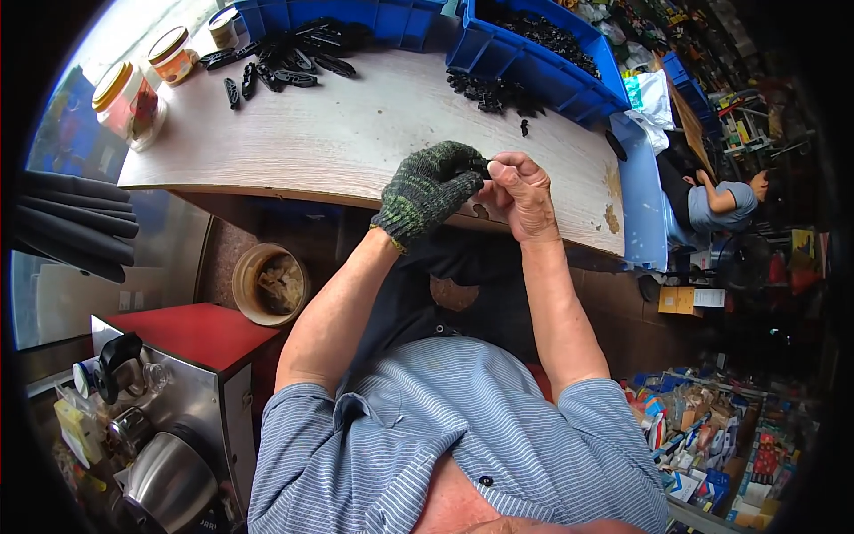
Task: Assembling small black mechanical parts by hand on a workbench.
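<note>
My left hand (433, 189), in a dark green knitted glove, and my bare right hand (523, 191) meet over the table's front edge. Both are closed in a pinch, fingertips close together. A small dark bit shows between them; its kind is too small to tell. Beyond my hands, a heap of small black parts (492, 92) lies against a blue bin (534, 67) full of similar pieces. Long black plastic pieces (289, 58) are piled at the far left of the light wooden table (347, 133).
Another blue bin (356, 22) stands at the back. Lidded jars (127, 107) sit on the table's left corner. Below the table are a bucket (271, 285) and a red-topped cabinet (191, 334). A light blue tub (642, 196) adjoins the right end, with another person (716, 205) beyond.
</note>
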`<state>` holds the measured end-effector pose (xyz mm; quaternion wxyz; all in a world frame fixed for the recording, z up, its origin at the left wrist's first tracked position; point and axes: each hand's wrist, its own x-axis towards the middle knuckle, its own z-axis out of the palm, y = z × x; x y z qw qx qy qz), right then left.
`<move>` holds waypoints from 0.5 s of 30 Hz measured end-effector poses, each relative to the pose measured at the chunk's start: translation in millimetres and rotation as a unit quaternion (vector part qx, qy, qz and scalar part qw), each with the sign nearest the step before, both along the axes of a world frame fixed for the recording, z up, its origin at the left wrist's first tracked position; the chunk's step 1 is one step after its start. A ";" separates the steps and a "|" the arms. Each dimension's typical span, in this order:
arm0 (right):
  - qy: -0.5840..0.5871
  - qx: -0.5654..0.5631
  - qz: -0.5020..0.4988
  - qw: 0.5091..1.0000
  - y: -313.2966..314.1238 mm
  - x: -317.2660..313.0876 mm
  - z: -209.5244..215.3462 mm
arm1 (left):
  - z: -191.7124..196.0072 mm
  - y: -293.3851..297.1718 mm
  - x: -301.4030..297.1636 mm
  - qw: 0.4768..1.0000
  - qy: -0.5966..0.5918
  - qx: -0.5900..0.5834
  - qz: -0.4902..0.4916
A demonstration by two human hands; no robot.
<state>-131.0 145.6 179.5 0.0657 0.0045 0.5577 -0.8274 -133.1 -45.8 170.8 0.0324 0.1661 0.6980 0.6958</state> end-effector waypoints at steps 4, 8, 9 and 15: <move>-0.012 0.005 0.015 1.000 -3.2 1.3 3.9 | 8.5 -1.3 1.8 0.996 -0.075 0.042 -0.009; -0.002 0.019 0.031 0.999 1.8 -3.4 -2.8 | 2.0 5.2 -3.7 0.993 -0.101 0.049 0.043; -0.001 0.021 0.032 0.999 2.5 -3.2 -2.2 | -0.6 5.4 -4.2 0.993 -0.091 0.049 0.052; -0.002 0.137 -0.008 0.991 -12.1 -4.6 10.3 | -2.8 5.7 -0.9 0.987 -0.084 0.103 0.094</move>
